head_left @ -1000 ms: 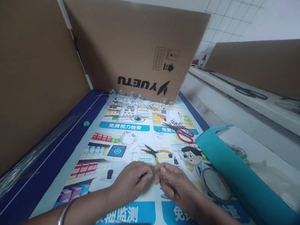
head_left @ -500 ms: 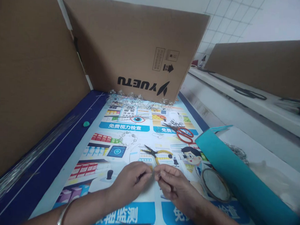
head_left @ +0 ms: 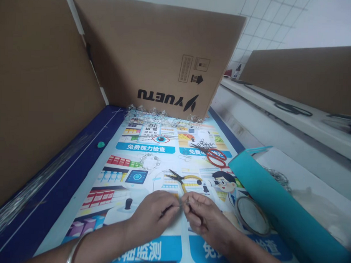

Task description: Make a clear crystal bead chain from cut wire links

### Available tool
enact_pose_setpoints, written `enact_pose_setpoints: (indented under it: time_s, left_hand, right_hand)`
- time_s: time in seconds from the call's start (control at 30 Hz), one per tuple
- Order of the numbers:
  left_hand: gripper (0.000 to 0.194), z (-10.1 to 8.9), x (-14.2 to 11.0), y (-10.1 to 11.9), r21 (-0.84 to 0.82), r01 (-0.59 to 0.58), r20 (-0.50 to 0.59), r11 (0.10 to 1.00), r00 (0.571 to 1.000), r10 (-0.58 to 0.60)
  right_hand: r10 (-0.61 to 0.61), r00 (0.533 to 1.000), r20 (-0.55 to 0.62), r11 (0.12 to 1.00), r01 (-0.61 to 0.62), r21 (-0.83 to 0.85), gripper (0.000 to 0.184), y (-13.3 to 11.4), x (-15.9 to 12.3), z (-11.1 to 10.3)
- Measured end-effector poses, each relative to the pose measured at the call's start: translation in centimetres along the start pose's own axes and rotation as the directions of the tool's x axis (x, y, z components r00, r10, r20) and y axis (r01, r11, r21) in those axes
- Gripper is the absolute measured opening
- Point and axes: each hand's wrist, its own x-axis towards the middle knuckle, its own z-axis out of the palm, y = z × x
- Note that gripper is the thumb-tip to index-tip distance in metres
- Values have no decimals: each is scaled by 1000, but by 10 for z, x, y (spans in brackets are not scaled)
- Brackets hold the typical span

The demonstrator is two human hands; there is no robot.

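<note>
Both hands meet low in the middle of the head view, over the printed mat (head_left: 172,223). My left hand (head_left: 158,209) is closed in a pinch on what looks like a thin wire (head_left: 154,179), which loops up faintly beyond the knuckles. My right hand (head_left: 204,213) pinches a small, dark, shiny piece (head_left: 187,201) between thumb and forefinger; its exact kind is too small to make out. The fingertips of the two hands are a little apart. Just beyond them lie pliers with yellow handles (head_left: 191,178), jaws open and pointing left.
Red-handled scissors (head_left: 216,158) lie farther back, near small dark rings (head_left: 205,143). A beaded bracelet (head_left: 150,161) and a heap of clear beaded pieces (head_left: 158,115) are on the mat. At right stand a tape roll (head_left: 253,215) and a teal box (head_left: 276,200). Loose wires (head_left: 20,206) line the left.
My left hand has shifted slightly right and down, its wrist turning a little. The thin wire loop beyond it shows more clearly now. My right hand has barely moved.
</note>
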Motion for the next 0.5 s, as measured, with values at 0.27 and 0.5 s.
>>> enact_pose_setpoints:
  time_s: [0.27, 0.5]
  left_hand:
    - [14, 0, 0, 0, -9, -21, 12, 1000, 1000, 21]
    - [16, 0, 1, 1, -4, -31, 33, 1000, 999, 31]
  right_hand:
    - [-28, 999, -30, 998, 26, -50, 22, 1, 0, 3]
    - [-65, 997, -34, 990, 60, -130, 23, 4, 0, 3]
